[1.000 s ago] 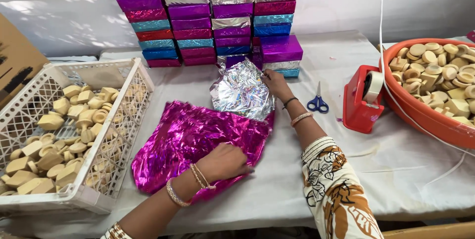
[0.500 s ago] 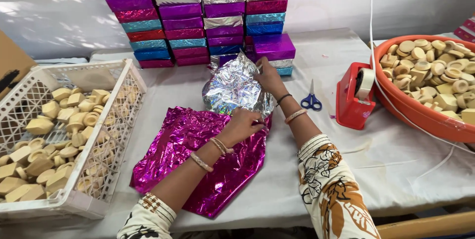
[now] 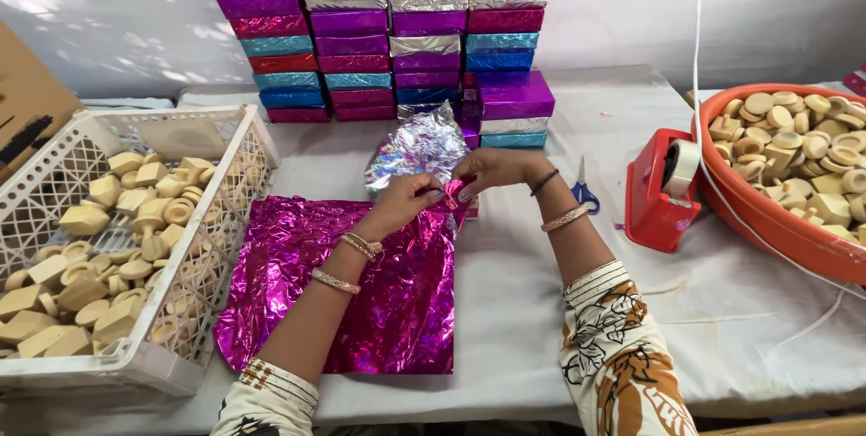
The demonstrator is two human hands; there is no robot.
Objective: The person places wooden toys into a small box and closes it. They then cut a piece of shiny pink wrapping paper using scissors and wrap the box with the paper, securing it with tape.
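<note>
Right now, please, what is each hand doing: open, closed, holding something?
Left hand: closed, pinching the top edge of the pink foil sheet.
Right hand: closed, pinching the same edge, beside the silver foil.

A crinkled magenta foil sheet point(image 3: 361, 292) is spread flat on the white-covered table; its far right corner is pinched. A crumpled silver foil sheet point(image 3: 419, 149) is held upright just behind it.

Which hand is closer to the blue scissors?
The right hand. It pinches the foil just left of the scissors, which lie by its wrist. The left hand is farther left, on the pink foil sheet, with the right hand between it and the scissors.
</note>
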